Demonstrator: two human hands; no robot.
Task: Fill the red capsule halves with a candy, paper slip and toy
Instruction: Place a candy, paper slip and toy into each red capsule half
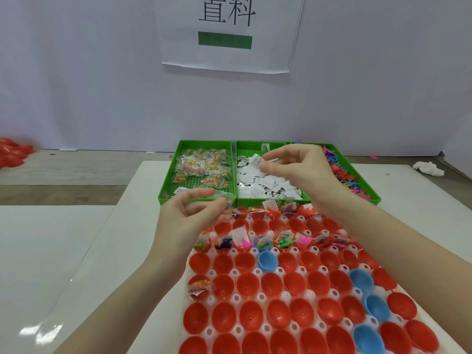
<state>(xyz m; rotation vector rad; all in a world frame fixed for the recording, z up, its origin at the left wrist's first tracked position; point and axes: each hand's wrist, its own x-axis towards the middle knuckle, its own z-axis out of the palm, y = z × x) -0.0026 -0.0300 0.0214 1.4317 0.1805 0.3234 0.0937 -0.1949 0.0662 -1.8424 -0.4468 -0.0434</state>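
Rows of red capsule halves (249,319) sit in a white holder tray (260,297), with a few blue halves (267,261) among them. Halves in the far rows hold toys, slips and candy; one at the left (200,287) holds a candy packet. My left hand (196,213) pinches clear candy packets (224,204) above the tray's far left. My right hand (296,169) pinches a paper slip (265,163) over the middle green bin (268,175) of white slips. The left green bin (201,169) holds candy packets, the right green bin (352,180) coloured toys.
A white wall with a printed sign (227,31) stands right behind the bins. Red capsule parts (12,152) lie at the far left on the wooden table. A crumpled white tissue (429,168) lies at the far right. White sheets (63,251) cover the table to the left.
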